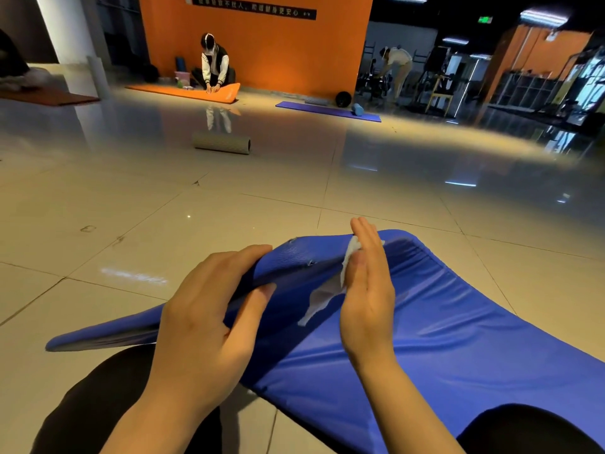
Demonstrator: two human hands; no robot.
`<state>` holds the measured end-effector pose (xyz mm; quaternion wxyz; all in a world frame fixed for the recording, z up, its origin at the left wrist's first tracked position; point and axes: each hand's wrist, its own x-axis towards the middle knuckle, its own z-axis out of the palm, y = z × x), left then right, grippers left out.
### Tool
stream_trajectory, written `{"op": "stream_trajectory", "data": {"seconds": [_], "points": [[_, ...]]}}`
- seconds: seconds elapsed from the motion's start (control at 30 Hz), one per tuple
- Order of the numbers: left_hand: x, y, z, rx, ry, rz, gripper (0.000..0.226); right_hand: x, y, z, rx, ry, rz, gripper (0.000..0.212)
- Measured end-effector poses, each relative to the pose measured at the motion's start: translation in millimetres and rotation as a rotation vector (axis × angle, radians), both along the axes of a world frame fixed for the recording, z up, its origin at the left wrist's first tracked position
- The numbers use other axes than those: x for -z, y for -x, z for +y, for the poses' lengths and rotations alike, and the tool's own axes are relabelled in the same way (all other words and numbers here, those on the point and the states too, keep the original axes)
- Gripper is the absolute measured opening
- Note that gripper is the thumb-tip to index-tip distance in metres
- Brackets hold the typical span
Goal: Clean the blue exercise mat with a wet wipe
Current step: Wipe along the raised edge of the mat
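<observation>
The blue mat (442, 339) lies on the tiled floor (163, 198) across the person's lap, its left edge lifted and folded over; it looks soft, padded and light, with a slick skin that creases easily, so it is best held at that raised edge. There the left hand (209, 319) grips the fold, fingers curled over and thumb under, while the right hand (366, 290), just right of the fold with fingers straight, presses a white wet wipe (347, 257) against the mat's surface. Well beyond the mat a grey foam roller (222, 144) lies on the floor.
</observation>
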<state>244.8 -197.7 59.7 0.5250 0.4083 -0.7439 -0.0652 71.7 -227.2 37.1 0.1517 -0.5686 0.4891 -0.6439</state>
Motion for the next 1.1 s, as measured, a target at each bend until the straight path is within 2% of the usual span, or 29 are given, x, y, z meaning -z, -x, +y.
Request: {"op": "stream_trajectory", "data": {"seconds": [0.17,0.23,0.4,0.47,0.53,0.63,0.7,0.8,0.9,0.97,1.1], "points": [[0,-1,6,-0.018,0.009,0.042,0.034,-23,-38,24,-0.145,0.229,0.143,0.042],[2,-3,12,-0.018,-0.004,0.047,0.037,-24,-35,20,-0.115,0.254,0.158,0.039],[11,-8,23,-0.043,-0.019,0.077,0.04,4,15,-20,0.027,-0.09,-0.079,0.034],[12,-9,22,-0.051,-0.026,0.082,0.04,9,31,-31,0.088,-0.184,-0.099,0.044],[11,-8,22,-0.057,-0.037,0.098,0.04,10,29,-30,0.121,-0.181,-0.095,0.06],[12,-7,22,-0.067,-0.032,0.134,0.039,2,-4,-7,0.059,-0.03,-0.108,0.048],[13,-5,21,-0.075,-0.012,0.113,0.039,-10,-32,12,-0.003,0.128,-0.02,0.04],[14,-6,21,-0.089,0.004,0.127,0.04,-21,-55,27,-0.057,0.35,0.193,0.042],[14,-6,21,-0.111,0.014,0.14,0.038,-15,-43,18,-0.058,0.425,0.296,0.047],[13,-7,20,-0.12,0.035,0.14,0.036,-2,-24,4,-0.004,0.358,0.252,0.045],[13,-13,21,-0.154,0.043,0.166,0.036,23,27,-27,0.129,0.068,0.152,0.032]]}}
